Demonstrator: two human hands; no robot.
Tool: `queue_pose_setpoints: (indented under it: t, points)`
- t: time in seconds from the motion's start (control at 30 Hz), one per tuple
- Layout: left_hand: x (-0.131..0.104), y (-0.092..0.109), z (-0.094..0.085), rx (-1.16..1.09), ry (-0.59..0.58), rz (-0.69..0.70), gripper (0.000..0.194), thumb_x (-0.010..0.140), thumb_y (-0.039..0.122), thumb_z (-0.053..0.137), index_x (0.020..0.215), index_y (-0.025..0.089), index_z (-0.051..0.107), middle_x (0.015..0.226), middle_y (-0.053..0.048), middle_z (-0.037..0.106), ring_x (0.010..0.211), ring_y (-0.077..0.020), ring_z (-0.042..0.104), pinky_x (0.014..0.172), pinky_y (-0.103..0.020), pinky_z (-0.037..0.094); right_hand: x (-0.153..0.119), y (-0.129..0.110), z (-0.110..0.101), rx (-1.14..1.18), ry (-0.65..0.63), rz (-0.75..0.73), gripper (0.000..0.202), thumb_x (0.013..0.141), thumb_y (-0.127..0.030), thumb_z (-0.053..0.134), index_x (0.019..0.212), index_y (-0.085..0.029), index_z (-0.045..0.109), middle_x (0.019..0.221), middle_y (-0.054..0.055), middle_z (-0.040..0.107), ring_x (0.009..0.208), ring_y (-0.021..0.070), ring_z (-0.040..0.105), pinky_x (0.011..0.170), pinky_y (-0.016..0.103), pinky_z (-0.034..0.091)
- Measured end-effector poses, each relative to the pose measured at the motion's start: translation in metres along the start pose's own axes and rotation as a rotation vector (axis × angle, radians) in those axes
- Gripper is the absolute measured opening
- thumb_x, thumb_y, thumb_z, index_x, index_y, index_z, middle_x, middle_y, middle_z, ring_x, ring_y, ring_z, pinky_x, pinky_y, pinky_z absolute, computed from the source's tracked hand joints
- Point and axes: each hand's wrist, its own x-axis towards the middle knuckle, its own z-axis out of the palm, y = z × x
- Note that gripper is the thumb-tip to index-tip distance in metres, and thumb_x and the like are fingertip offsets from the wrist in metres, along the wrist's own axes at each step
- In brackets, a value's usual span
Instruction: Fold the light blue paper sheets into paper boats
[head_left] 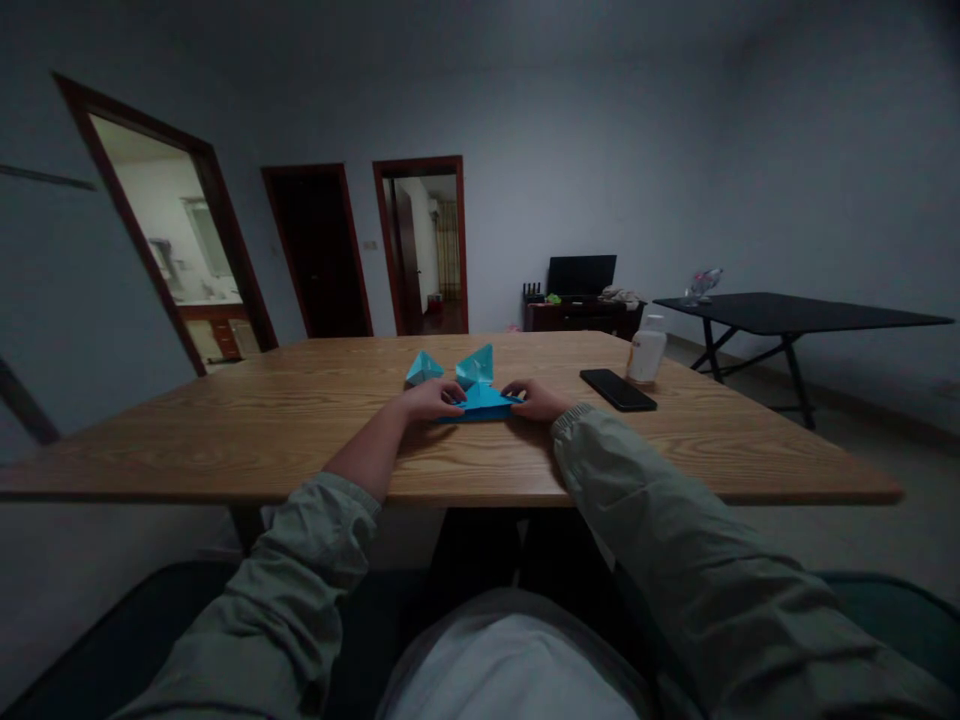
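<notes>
A blue folded paper point(486, 403) lies on the wooden table point(300, 440) in front of me, with a raised triangular part in its middle. My left hand point(433, 398) grips its left end, fingers bent. On the right end, my right hand point(534, 400) has its fingers closed on the same paper. Just behind stand two lighter blue folded paper pieces: one point(424, 367) beyond my left hand, and a taller pointed one point(475, 366) behind the middle of the held paper.
Right of my right hand lies a black phone point(618, 390), and a white bottle point(647, 350) stands beside it. Farther off are a black folding table point(795, 312) and a cabinet with a dark screen point(582, 276).
</notes>
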Motion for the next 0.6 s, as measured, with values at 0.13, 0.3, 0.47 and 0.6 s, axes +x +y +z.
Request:
queue_pose_setpoints:
  t: [0.13,0.3,0.47,0.6]
  points:
    - [0.0012,-0.0001,0.0024,0.058,-0.063,-0.004,0.042,0.069,0.045,0.072,0.099,0.016,0.071,0.088,-0.006,0.069,0.077,-0.0178,0.063,0.066,-0.026,0.048,0.0005,-0.0039,0.0001,0.021,-0.053,-0.058,0.044,0.073,-0.033,0.068,0.115,-0.017,0.069,0.105,0.006,0.07,0.084,0.018,0.063,0.075,0.024,0.048]
    - [0.0058,-0.0049,0.0058,0.17,-0.015,0.018,0.047,0.066,0.044,0.074,0.105,0.017,0.069,0.097,-0.006,0.069,0.083,-0.0188,0.063,0.071,-0.026,0.047,0.002,-0.0044,0.0022,0.044,-0.092,-0.04,0.044,0.075,-0.046,0.067,0.107,-0.016,0.073,0.094,0.006,0.072,0.08,0.0188,0.064,0.07,0.025,0.047]
    - [0.0076,-0.0054,0.0079,0.254,-0.02,-0.006,0.055,0.067,0.039,0.074,0.116,0.016,0.065,0.11,-0.009,0.067,0.094,-0.0218,0.064,0.081,-0.028,0.047,0.0014,-0.0047,0.0025,0.027,-0.103,-0.02,0.043,0.073,-0.044,0.067,0.107,-0.018,0.073,0.092,0.005,0.072,0.077,0.0189,0.063,0.068,0.026,0.046]
    - [0.0069,-0.0037,0.0083,0.294,0.012,-0.004,0.057,0.066,0.037,0.074,0.118,0.018,0.063,0.116,-0.009,0.066,0.101,-0.0233,0.063,0.086,-0.029,0.047,-0.0014,-0.0105,0.0013,-0.018,-0.091,-0.008,0.044,0.069,-0.041,0.07,0.106,-0.017,0.072,0.094,0.005,0.072,0.08,0.0191,0.063,0.069,0.025,0.045]
